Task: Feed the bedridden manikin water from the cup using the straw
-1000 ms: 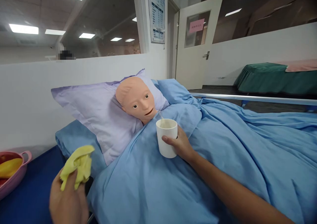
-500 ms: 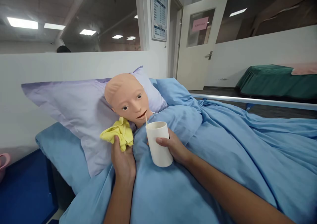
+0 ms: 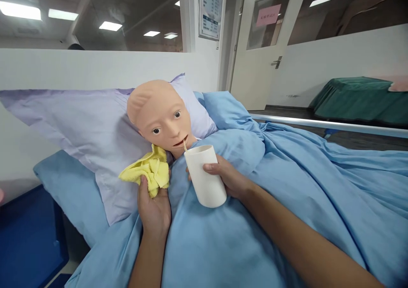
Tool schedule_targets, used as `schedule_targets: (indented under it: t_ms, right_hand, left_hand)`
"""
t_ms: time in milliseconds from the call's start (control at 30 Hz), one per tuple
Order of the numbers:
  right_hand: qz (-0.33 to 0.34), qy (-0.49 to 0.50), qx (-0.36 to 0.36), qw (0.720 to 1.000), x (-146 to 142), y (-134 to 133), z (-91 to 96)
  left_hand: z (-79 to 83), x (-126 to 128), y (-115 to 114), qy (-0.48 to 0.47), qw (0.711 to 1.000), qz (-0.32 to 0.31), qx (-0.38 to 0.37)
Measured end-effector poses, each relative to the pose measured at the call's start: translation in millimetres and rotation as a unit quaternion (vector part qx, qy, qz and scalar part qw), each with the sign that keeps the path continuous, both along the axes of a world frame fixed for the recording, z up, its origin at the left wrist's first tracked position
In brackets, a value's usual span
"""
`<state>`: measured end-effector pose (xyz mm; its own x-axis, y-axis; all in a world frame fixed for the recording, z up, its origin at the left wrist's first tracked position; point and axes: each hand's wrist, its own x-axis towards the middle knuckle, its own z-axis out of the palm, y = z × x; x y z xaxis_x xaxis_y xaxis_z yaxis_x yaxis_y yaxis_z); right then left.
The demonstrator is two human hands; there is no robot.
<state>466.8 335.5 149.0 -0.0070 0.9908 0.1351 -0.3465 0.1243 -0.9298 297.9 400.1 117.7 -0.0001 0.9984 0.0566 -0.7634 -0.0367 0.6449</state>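
A manikin's head (image 3: 159, 114) rests on a lilac pillow (image 3: 73, 131), turned so that its face is towards me, mouth slightly parted. My right hand (image 3: 228, 175) wraps round a white cup (image 3: 207, 182) that leans to the left. From the cup's rim a thin pale straw (image 3: 185, 145) rises, and its top end is at the manikin's mouth. My left hand (image 3: 154, 207) pinches a crumpled yellow cloth (image 3: 153, 169) between thumb and fingers, beneath the manikin's cheek. The cloth's upper tip appears to touch the cheek; part of the fingers is hidden behind it.
A blue quilt (image 3: 296, 186) covers the manikin's body and the bed. Along the far side runs a metal bed rail (image 3: 344, 128). A dark blue cabinet top (image 3: 28, 232) stands at lower left. Behind are a door (image 3: 261, 58) and a green-draped bed (image 3: 353, 99).
The cup has tipped further to the left, and the straw's end has come from beside the mouth to the lips. The left hand keeps the cloth below the cheek. The camera view has shifted slightly.
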Motion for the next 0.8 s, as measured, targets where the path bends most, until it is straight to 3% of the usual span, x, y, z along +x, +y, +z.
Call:
schedule_targets:
  t_ms: [167, 800]
  right_hand:
    - [-0.021, 0.028, -0.001, 0.999, 4, -3, -1.8]
    - [-0.025, -0.027, 0.034, 0.999, -1, -7, -14.0]
  left_hand:
    - [0.0, -1, -1, -0.010, 1.000, 0.010, -0.001]
    - [-5.1, -4, -1, -0.018, 1.000, -0.008, 0.004]
